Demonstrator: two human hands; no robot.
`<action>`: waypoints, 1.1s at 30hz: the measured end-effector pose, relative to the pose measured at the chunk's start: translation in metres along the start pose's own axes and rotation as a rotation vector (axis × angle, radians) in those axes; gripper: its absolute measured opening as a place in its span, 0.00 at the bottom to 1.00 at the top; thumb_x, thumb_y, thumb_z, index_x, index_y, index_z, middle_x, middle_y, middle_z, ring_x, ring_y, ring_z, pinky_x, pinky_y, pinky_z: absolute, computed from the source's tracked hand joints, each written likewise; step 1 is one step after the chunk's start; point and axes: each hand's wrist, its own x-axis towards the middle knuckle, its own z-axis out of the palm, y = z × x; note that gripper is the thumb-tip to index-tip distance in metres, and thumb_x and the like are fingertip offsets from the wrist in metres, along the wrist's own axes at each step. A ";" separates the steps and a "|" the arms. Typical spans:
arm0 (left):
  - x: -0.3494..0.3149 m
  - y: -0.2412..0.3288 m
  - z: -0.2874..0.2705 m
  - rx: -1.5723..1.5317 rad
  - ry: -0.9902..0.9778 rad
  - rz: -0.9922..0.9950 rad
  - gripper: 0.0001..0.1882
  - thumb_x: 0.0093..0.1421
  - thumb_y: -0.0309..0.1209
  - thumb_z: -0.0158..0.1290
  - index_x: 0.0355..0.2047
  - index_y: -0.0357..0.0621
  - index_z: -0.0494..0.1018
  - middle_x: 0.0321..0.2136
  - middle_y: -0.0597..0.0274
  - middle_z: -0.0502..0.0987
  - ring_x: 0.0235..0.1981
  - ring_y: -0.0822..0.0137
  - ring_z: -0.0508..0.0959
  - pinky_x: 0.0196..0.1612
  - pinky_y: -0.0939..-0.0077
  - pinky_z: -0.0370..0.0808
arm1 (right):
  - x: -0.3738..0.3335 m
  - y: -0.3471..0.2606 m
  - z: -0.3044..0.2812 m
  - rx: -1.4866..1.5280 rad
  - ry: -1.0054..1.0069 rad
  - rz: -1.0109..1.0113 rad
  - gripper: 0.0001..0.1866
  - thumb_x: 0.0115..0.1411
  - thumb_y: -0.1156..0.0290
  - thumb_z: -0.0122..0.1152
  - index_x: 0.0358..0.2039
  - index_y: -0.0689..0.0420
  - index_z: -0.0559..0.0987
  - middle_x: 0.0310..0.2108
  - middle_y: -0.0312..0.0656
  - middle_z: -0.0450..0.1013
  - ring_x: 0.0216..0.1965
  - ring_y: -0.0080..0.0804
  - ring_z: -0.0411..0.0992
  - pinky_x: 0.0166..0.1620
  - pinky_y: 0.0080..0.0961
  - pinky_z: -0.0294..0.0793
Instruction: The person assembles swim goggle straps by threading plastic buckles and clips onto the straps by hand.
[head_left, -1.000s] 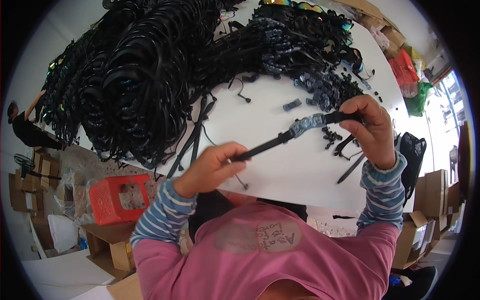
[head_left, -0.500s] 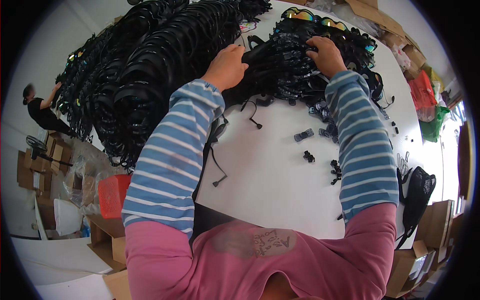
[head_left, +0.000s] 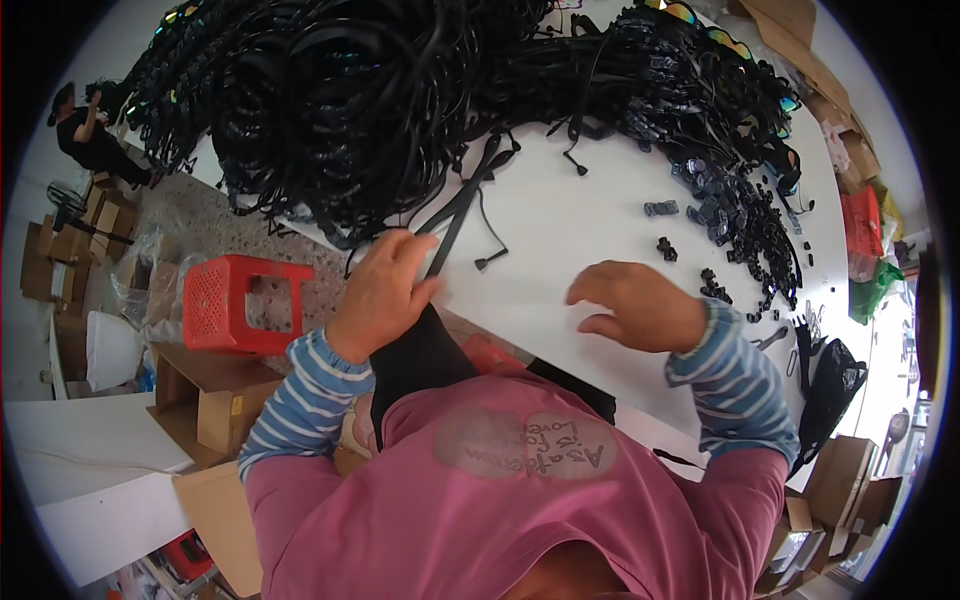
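My left hand [head_left: 380, 295] is at the table's near edge, thumb and fingers apart. A flat black strap [head_left: 462, 210] lies just beside its fingertips; I cannot tell whether they touch. Over the white tabletop [head_left: 530, 290] my right hand [head_left: 635, 308] is open, fingers curved with a gap to the thumb and nothing between them. Close to it sit small black plastic pieces [head_left: 667, 248] and a clear grey clip [head_left: 660, 208]. A thin black cord [head_left: 490, 235] with a small end piece lies between the hands, farther back.
Large heaps of black strapped goggles [head_left: 330, 110] fill the back left. More goggles with mirrored lenses [head_left: 728, 42] lie at the back right, beside loose black parts [head_left: 735, 210]. A red plastic stool [head_left: 222, 305] stands left, near cardboard boxes [head_left: 215, 400]. Another person [head_left: 90, 130] stands far left.
Both hands have left the goggle pile and come back toward my body, the left to the table edge and the right above the tabletop. My view has shifted, showing more of the stool.
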 end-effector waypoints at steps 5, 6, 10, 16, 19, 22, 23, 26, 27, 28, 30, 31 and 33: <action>-0.018 -0.019 0.005 0.298 0.180 -0.014 0.15 0.48 0.28 0.54 0.37 0.40 0.67 0.33 0.52 0.68 0.33 0.54 0.69 0.35 0.67 0.67 | 0.027 -0.046 0.055 0.040 0.049 -0.084 0.13 0.44 0.71 0.60 0.32 0.58 0.71 0.29 0.44 0.68 0.33 0.43 0.68 0.36 0.33 0.68; -0.023 -0.020 0.008 0.287 0.147 -0.045 0.13 0.48 0.27 0.54 0.35 0.40 0.67 0.31 0.53 0.68 0.32 0.54 0.69 0.35 0.67 0.67 | 0.028 -0.054 0.059 0.050 0.074 -0.095 0.13 0.44 0.71 0.60 0.32 0.58 0.71 0.29 0.44 0.68 0.33 0.43 0.68 0.36 0.33 0.68; -0.027 -0.022 0.014 0.308 0.109 -0.033 0.09 0.47 0.26 0.53 0.30 0.41 0.67 0.27 0.56 0.69 0.30 0.55 0.70 0.33 0.66 0.67 | 0.018 -0.062 0.072 0.067 0.153 -0.089 0.11 0.45 0.72 0.59 0.31 0.58 0.72 0.29 0.44 0.69 0.32 0.43 0.67 0.35 0.33 0.68; -0.030 -0.008 0.012 0.110 0.120 -0.091 0.13 0.47 0.24 0.53 0.35 0.39 0.66 0.26 0.56 0.69 0.27 0.58 0.71 0.30 0.69 0.69 | -0.004 -0.050 0.088 0.209 0.352 -0.076 0.06 0.47 0.75 0.57 0.26 0.61 0.73 0.24 0.45 0.69 0.28 0.42 0.68 0.32 0.30 0.68; -0.037 0.003 0.008 0.018 0.040 -0.185 0.15 0.45 0.24 0.53 0.36 0.38 0.65 0.29 0.52 0.71 0.31 0.53 0.72 0.34 0.65 0.69 | -0.013 -0.048 0.084 0.211 0.410 -0.063 0.04 0.47 0.76 0.56 0.25 0.62 0.73 0.22 0.45 0.69 0.26 0.41 0.68 0.31 0.29 0.68; -0.038 0.011 0.006 -0.087 -0.028 -0.299 0.16 0.45 0.23 0.52 0.36 0.38 0.65 0.29 0.52 0.70 0.32 0.53 0.72 0.34 0.65 0.69 | -0.021 -0.047 0.082 0.227 0.433 -0.030 0.04 0.47 0.76 0.56 0.25 0.62 0.72 0.22 0.45 0.69 0.25 0.41 0.68 0.30 0.29 0.68; -0.037 0.014 0.007 -0.085 -0.023 -0.299 0.16 0.45 0.23 0.52 0.36 0.38 0.65 0.29 0.52 0.70 0.32 0.53 0.72 0.34 0.65 0.69 | -0.023 -0.047 0.082 0.224 0.434 -0.034 0.04 0.47 0.76 0.56 0.25 0.62 0.72 0.22 0.45 0.69 0.25 0.41 0.68 0.30 0.29 0.68; -0.034 0.015 0.015 -0.021 -0.021 -0.368 0.15 0.45 0.21 0.50 0.36 0.38 0.66 0.26 0.55 0.69 0.27 0.59 0.71 0.30 0.70 0.69 | -0.026 -0.045 0.081 0.179 0.441 -0.073 0.04 0.47 0.77 0.56 0.25 0.62 0.72 0.22 0.45 0.69 0.26 0.41 0.68 0.30 0.29 0.68; -0.034 0.008 0.024 0.100 0.095 -0.207 0.14 0.45 0.21 0.49 0.35 0.38 0.66 0.25 0.55 0.69 0.27 0.57 0.72 0.30 0.69 0.69 | -0.027 -0.044 0.080 0.156 0.433 -0.072 0.04 0.46 0.76 0.56 0.24 0.61 0.72 0.23 0.45 0.69 0.27 0.41 0.68 0.31 0.30 0.68; -0.033 0.003 0.030 0.221 0.209 -0.044 0.14 0.44 0.20 0.49 0.34 0.38 0.66 0.23 0.55 0.69 0.26 0.55 0.72 0.30 0.67 0.70 | -0.028 -0.043 0.079 0.135 0.426 -0.071 0.04 0.46 0.75 0.55 0.24 0.60 0.72 0.23 0.44 0.69 0.28 0.41 0.68 0.32 0.32 0.68; -0.031 0.001 0.035 0.299 0.212 -0.033 0.13 0.44 0.20 0.48 0.33 0.38 0.66 0.23 0.55 0.70 0.26 0.54 0.72 0.31 0.66 0.70 | -0.029 -0.041 0.080 0.124 0.430 -0.077 0.04 0.46 0.75 0.56 0.24 0.60 0.72 0.23 0.44 0.69 0.28 0.41 0.68 0.32 0.32 0.68; -0.030 0.000 0.037 0.376 0.216 -0.019 0.12 0.44 0.19 0.48 0.32 0.38 0.66 0.23 0.54 0.70 0.26 0.52 0.72 0.31 0.65 0.70 | -0.029 -0.040 0.080 0.111 0.437 -0.083 0.05 0.45 0.75 0.56 0.25 0.60 0.72 0.23 0.44 0.69 0.28 0.41 0.68 0.32 0.32 0.68; -0.025 0.002 0.035 0.321 0.178 -0.030 0.12 0.44 0.19 0.47 0.32 0.38 0.66 0.23 0.52 0.70 0.28 0.51 0.72 0.32 0.64 0.70 | -0.029 -0.036 0.081 0.109 0.449 -0.087 0.05 0.45 0.75 0.56 0.25 0.60 0.72 0.23 0.44 0.68 0.28 0.41 0.68 0.32 0.32 0.68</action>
